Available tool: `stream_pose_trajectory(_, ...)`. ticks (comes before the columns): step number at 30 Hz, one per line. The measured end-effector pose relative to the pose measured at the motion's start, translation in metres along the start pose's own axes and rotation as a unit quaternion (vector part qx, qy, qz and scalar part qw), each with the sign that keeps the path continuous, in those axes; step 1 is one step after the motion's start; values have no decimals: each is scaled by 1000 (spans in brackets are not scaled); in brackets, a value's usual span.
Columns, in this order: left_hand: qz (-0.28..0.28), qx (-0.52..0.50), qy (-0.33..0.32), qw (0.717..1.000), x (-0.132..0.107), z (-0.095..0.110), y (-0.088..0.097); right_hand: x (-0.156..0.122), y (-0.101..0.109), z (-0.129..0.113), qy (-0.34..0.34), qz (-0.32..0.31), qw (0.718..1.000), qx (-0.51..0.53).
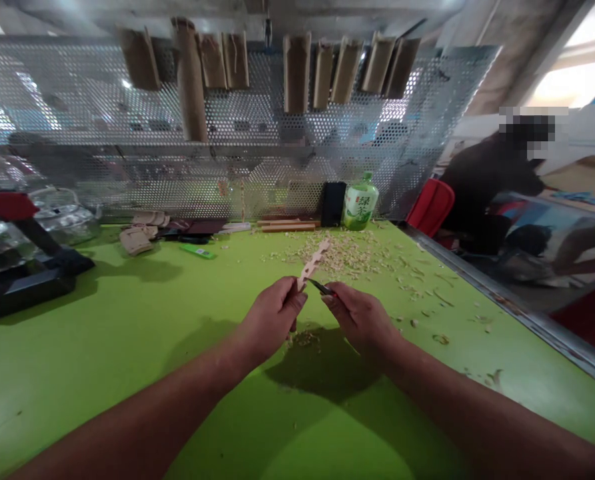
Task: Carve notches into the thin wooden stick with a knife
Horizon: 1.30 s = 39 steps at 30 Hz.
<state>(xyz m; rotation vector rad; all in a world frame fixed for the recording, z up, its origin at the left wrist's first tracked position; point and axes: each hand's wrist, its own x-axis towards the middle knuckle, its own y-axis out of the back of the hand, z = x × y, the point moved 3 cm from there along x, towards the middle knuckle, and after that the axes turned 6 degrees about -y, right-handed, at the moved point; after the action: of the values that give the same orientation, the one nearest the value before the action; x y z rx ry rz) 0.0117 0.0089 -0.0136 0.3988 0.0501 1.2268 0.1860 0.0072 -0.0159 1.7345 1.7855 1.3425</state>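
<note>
My left hand (276,308) is closed around the lower end of a pale, notched wooden strip (316,259), which points up and away over the table. In my right hand (362,317) is a carving knife (322,288) with a dark blade. Its tip reaches the strip's right edge, just above my left thumb; whether it cuts in I cannot tell. My right fingers wrap the knife's handle and hide most of it. Wood shavings (357,257) lie scattered behind the strip, with a smaller pile (306,338) beneath my hands.
On the green table (102,373), a green-labelled bottle (361,204) stands beside a black box (333,204). Wooden sticks (290,227), carved pieces (138,239) and a green cutter (198,251) lie along the back. A black stand (32,287) is left. Someone sits right, near a red chair (430,206).
</note>
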Motion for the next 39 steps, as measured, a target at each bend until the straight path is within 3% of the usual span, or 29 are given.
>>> stream_pose_trajectory(6,3,16,-1,1000,0,5,1,0,0,-2,28,7,999,-27)
stream_pose_trajectory(14,11,79,-72,994,1,10,3,-1,3,-6,27,-27,996,-86)
stream_pose_trajectory(18,23,183,-83,979,-1,11,6,-3,2,-8,34,-28,998,-41)
stream_pose_trajectory(22,44,283,-112,951,-2,11,9,-5,-1,-11,12,-68,998,14)
stream_pose_trajectory(29,24,327,-113,938,-4,15,7,-3,-6,-5,-1,-132,981,139)
stream_pose_trajectory(33,23,328,-103,939,-4,15,5,-1,-6,-1,-27,-111,987,116)
stream_pose_trajectory(39,32,304,-91,948,-4,13,3,-4,-5,-7,-7,-36,998,57)
